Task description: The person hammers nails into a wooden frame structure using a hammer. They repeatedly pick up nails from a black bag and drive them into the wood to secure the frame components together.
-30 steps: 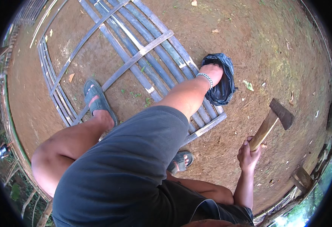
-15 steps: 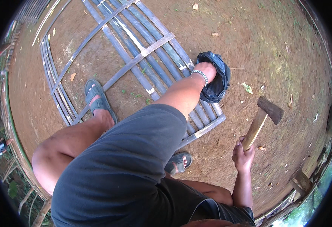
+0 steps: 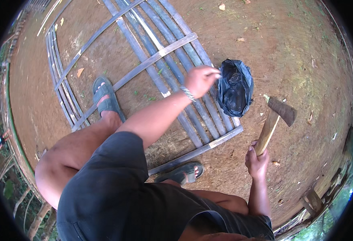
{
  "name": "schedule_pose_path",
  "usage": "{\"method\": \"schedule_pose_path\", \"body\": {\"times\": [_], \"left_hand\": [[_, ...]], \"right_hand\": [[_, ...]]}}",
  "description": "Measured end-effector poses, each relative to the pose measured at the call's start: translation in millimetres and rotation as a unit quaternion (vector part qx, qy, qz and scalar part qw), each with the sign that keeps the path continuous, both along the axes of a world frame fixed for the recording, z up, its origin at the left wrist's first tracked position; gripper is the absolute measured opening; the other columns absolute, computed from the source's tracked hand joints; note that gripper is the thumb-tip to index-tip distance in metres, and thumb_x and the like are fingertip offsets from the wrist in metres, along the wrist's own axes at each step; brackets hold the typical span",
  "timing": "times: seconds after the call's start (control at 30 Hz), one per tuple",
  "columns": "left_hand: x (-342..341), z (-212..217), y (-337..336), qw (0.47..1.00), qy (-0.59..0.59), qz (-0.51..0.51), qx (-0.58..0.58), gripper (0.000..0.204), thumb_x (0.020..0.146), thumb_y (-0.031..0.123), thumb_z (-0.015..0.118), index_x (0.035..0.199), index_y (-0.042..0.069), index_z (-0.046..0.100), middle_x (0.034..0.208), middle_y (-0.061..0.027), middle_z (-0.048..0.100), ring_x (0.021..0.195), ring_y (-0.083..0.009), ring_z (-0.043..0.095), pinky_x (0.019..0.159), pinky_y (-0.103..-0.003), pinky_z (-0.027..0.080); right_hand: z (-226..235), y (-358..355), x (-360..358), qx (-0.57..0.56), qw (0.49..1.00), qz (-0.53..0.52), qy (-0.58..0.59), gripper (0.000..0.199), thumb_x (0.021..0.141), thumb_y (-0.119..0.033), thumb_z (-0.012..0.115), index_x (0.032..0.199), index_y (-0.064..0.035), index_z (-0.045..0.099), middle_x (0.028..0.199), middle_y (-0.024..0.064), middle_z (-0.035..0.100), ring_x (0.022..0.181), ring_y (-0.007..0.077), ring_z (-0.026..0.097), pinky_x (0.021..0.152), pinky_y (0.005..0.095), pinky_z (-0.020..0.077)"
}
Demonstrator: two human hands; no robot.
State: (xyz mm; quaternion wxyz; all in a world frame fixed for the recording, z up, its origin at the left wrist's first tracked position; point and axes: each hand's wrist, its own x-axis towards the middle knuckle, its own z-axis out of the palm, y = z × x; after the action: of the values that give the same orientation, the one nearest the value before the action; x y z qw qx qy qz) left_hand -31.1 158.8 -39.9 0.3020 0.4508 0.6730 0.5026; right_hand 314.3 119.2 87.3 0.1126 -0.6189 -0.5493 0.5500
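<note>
Head view: 1 sandal (image 3: 112, 103) is set over a cross slat of a bamboo frame (image 3: 144, 68). The frame's right edge is overhung by the left hand (image 3: 202, 81), its fingers narrowly bunched; whether anything is held cannot be told. Just beside the fingertips, a black plastic bag (image 3: 247, 82) is seen wide-mouthed. Farther right, a hatchet (image 3: 268, 131) is gripped by its wooden handle in the right hand (image 3: 257, 161), with open soil (image 3: 289, 52) left above the blade.
</note>
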Motion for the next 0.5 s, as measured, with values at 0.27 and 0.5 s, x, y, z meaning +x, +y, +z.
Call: {"method": "schedule_pose_path", "body": {"times": [0.27, 0.5], "left_hand": [[-110.3, -64.4, -22.8, 0.953, -0.256, 0.156, -0.033, 0.012, 0.088, 0.005, 0.075, 0.099, 0.000, 0.073, 0.091, -0.0089, 0.076, 0.079, -0.0134, 0.071, 0.075, -0.027, 0.056], [-90.5, -73.9, -49.3, 0.943, -0.294, 0.098, -0.123, 0.020, 0.087, 0.005, 0.075, 0.107, 0.001, 0.074, 0.095, -0.0058, 0.075, 0.086, -0.0111, 0.071, 0.077, -0.026, 0.055]], "right_hand": [[-27.9, 5.5, -59.8, -0.090, 0.994, 0.038, 0.039, 0.017, 0.098, -0.007, 0.063, 0.112, -0.0007, 0.057, 0.073, -0.0001, 0.058, 0.058, 0.0069, 0.054, 0.052, 0.0250, 0.0450], [-38.1, 16.1, -92.3, -0.114, 0.988, 0.105, 0.014, 0.016, 0.097, -0.008, 0.065, 0.111, -0.0020, 0.061, 0.072, -0.0013, 0.058, 0.060, 0.0065, 0.053, 0.055, 0.0253, 0.0436]]}}
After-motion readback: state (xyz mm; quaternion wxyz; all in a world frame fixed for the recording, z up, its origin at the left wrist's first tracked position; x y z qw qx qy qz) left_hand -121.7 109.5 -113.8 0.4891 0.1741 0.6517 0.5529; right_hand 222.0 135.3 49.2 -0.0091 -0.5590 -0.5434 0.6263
